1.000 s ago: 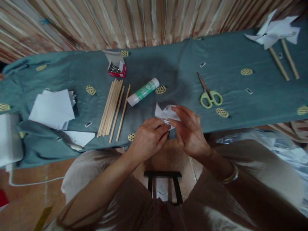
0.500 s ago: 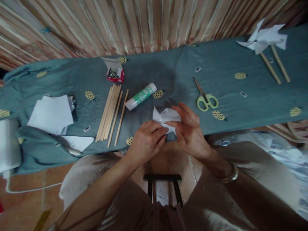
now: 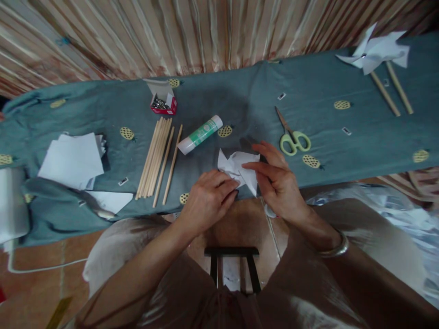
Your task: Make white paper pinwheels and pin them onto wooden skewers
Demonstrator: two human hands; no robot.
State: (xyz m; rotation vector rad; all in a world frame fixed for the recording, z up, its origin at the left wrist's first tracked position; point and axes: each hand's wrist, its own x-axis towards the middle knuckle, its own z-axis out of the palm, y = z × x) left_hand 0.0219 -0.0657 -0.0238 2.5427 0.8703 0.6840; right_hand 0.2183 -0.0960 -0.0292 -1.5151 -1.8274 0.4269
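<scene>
One creased white paper (image 3: 236,165), folded into pointed, overlapping flaps

Long worktop (image 3: 240,91) draped in a teal cloth printed with yellow pineapples. From the left: a loose stack of white paper sheets (image 3: 70,157), a row of wooden sticks (image 3: 156,155) side by side, a small open red box (image 3: 161,104) of metal pins just beyond them, a green-and-white glue stick (image 3: 200,134) on its side, and green-handled scissors (image 3: 291,137) lying flat. At the near edge, a creased white paper piece (image 3: 240,167); at the far right end, white paper pinwheels (image 3: 377,50) on sticks.
</scene>
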